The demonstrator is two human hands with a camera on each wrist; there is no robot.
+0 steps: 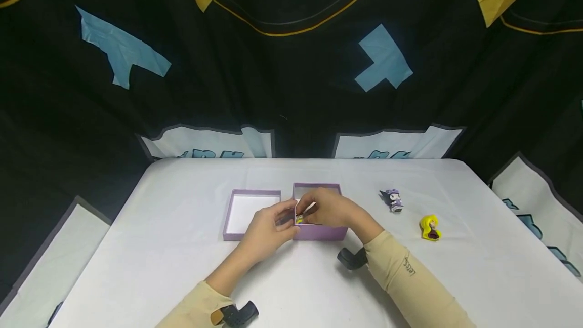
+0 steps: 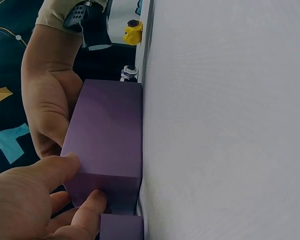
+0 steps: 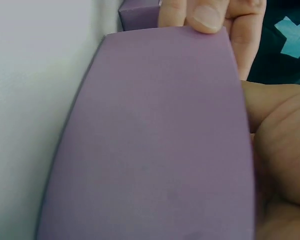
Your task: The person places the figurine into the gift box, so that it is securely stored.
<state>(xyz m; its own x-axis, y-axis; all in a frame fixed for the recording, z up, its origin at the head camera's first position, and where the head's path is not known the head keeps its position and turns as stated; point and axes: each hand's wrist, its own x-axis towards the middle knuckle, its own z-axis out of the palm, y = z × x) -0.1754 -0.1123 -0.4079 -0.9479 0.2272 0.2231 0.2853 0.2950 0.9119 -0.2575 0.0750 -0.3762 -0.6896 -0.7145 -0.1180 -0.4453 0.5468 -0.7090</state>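
Note:
The purple box [image 1: 320,233] stands without its lid on the white table. My left hand [image 1: 267,229] holds its left end, with the thumb at the near corner and fingers against the side wall [image 2: 110,187]. Inside the box, at its left end, my right hand [image 1: 329,207] pinches a small yellow figure [image 1: 299,219]; the hand and box wall hide part of it. In the right wrist view, the box's front wall [image 3: 150,135] covers most of the fingers. Left of the box lies the purple lid [image 1: 233,237], white inside and facing up.
To the right on the table [image 1: 291,287] are a purple-and-white figurine [image 1: 393,200] with a dark pointed part and a yellow-hooded figurine [image 1: 430,228]. Behind the table hangs a black patterned cloth [image 1: 282,80].

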